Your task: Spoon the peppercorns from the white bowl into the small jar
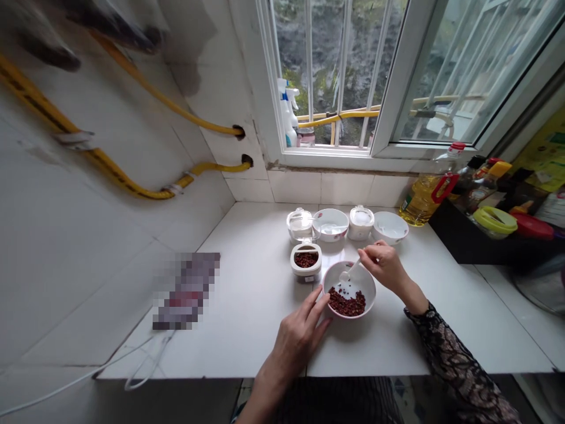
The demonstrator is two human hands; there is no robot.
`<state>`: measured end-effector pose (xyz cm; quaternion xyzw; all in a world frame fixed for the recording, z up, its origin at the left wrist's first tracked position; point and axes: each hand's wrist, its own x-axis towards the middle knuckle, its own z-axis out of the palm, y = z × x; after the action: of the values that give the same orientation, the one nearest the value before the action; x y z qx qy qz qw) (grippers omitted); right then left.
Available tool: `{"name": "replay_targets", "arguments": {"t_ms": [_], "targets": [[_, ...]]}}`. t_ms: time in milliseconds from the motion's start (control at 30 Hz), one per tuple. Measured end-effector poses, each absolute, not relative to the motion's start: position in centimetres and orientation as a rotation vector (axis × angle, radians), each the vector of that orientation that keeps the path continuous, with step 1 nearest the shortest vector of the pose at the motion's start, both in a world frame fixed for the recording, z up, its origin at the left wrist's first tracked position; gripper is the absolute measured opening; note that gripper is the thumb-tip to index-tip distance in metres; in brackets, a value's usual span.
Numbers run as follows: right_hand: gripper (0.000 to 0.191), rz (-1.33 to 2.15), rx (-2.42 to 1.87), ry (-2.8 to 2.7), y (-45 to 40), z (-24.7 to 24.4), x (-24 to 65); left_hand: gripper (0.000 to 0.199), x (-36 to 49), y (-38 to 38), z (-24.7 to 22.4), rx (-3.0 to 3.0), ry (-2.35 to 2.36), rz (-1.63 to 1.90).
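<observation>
- The left hand (298,340) sits at the near left of the bowl, fingers (318,307) loosely spread, with the tips at or against its rim.
- The right hand (385,266) is above the bowl, pinching the handle of a white spoon (352,270) between thumb and fingers. The spoon's head dips into the bowl.
- The white ceramic bowl (374,290) has a pink rim and stands on the white countertop (247,330), between the hands. Reddish-brown peppercorns (346,302) lie heaped on its near side.
- A small white lidded container (306,272), open, holds more of the peppercorns, just beyond the bowl.
- Behind it stand a glass jar (300,225), a white bowl (330,225), a white lidded jar (361,222) and another white bowl (390,227), in a row along the wall.
- A bottle of yellow cooking oil (424,197) with a red handle stands at the right, near a dark shelf (468,241) of bottles and containers.
- Yellow gas hoses (163,94) run along the tiled wall (a blurred patch (188,291) on the left side hides whatever lies there).
- Spray bottles (286,112) stand outside the barred window (335,70).
</observation>
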<state>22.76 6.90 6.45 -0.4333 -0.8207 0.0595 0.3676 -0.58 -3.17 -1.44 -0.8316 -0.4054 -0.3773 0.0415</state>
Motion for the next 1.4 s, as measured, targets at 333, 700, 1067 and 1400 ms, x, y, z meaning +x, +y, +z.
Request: {"name": "replay_targets", "arguments": {"t_ms": [333, 700, 1067, 1400], "targets": [[0.044, 0.205, -1.058, -2.244, 6.1, 4.6, 20.9, 0.037, -0.7, -3.2, -1.5, -2.541, -1.25, -1.148], [0.049, 0.678, -1.284, -1.891, 6.4, 5.0, 22.3, 0.037, -0.8, -3.1, -1.5, -2.542, -1.241, -1.145], [0.043, 0.213, -1.117, -2.194, 5.5, 4.5, 19.9, 0.041, -0.7, -3.1, -1.4, -2.542, -1.243, -1.146], [0.047, 0.72, -1.251, -1.864, 6.1, 4.6, 21.2, 0.039, -0.7, -3.1, -1.6, -2.536, -1.246, -1.138]]}}
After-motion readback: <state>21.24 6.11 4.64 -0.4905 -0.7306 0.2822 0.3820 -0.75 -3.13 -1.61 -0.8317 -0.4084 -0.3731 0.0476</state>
